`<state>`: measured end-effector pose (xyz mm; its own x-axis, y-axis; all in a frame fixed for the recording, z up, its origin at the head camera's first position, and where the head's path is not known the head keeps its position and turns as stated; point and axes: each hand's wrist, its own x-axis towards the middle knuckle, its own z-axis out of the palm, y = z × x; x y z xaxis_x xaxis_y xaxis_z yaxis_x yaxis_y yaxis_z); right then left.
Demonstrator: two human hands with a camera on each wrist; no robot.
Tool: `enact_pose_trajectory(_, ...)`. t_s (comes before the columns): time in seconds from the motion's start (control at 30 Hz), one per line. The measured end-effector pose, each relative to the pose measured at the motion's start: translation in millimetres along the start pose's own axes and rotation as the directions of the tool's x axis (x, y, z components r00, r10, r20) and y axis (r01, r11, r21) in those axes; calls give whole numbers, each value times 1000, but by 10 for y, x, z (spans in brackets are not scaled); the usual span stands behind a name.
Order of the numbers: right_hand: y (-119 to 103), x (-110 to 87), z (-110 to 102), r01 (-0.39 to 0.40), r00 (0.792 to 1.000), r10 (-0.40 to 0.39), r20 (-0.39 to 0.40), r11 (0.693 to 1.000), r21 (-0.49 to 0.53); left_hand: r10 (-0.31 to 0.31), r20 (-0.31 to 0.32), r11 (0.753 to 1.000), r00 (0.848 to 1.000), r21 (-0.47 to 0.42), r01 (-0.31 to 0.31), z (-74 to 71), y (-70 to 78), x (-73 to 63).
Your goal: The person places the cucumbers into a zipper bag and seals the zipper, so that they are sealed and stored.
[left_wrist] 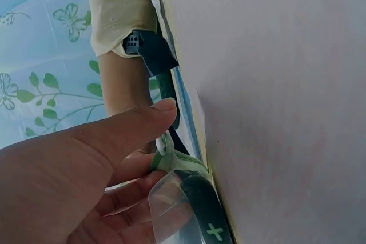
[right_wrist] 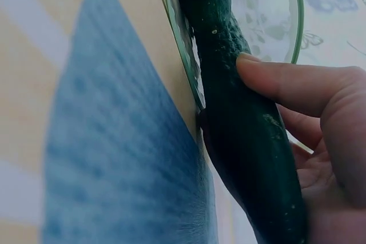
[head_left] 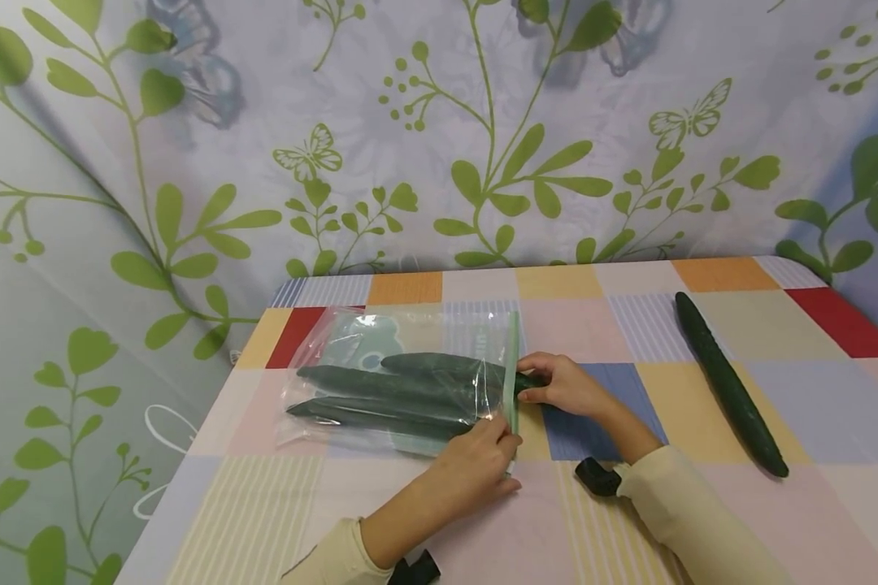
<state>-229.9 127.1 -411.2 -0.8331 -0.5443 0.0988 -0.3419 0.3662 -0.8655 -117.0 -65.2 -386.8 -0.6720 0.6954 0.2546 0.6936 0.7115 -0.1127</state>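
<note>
Nearest, the left hand (head_left: 471,459) comes in from the near edge, its fingers pinching the near end of the green strip (head_left: 511,357) along the mouth of a clear zip-top bag (head_left: 351,331). The bag lies flat on the table (head_left: 249,500), its mouth facing right. Just beyond, slightly farther and to the right, the right hand (head_left: 567,388) grips one cucumber (right_wrist: 246,141), thumb on one side and fingers on the other. That cucumber lies across the mouth, its long axis running left to right in line with the opening: most of it is inside, the gripped end outside, so the right hand is the nearer to it and any inward travel would be leftward. Two more cucumbers (head_left: 380,383) lie inside, roughly alongside; their right ends are hard to make out behind plastic glare and the left hand. The gripped end is partly covered by the right hand. Well apart at the right, a loose cucumber (head_left: 732,386) slants from far to near. Behind the table hangs a leaf-printed cloth (head_left: 410,203), cut off by the frame.
</note>
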Motion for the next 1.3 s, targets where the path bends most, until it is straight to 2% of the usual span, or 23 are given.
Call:
enact_pose_trajectory(0.37,-26,-23,-7,-5,1000,5,-6,995,-96,-18,49,1000,999,3,18,-11,4,12)
enact_pose_trajectory(0.5,-41,-71,-87,7,1000,-2,30,985,-172,-17,44,1000,999,2,17,-3,3,12)
enact_pose_trajectory(0.6,-64,-129,-196,-11,997,30,76,970,-242,-14,40,1000,999,0,14,-2,2,8)
enact_pose_trajectory(0.7,-116,-188,-315,-59,985,101,141,960,-274,-11,35,1000,999,-5,12,-3,3,5)
enact_pose_trajectory(0.8,-169,-233,-400,-124,963,184,197,952,-279,-10,31,1000,999,-9,10,-3,5,2)
enact_pose_trajectory(0.93,-201,-263,-445,-162,939,243,245,938,-306,-10,40,1000,999,-11,10,-6,0,0)
enact_pose_trajectory(1.07,-182,-267,-432,-143,929,229,291,947,-287,-6,33,1000,999,-13,6,-5,-6,-3)
enact_pose_trajectory(1.3,-114,-254,-403,-89,939,178,296,953,-291,-2,15,1000,1000,-18,2,-8,-2,-10)
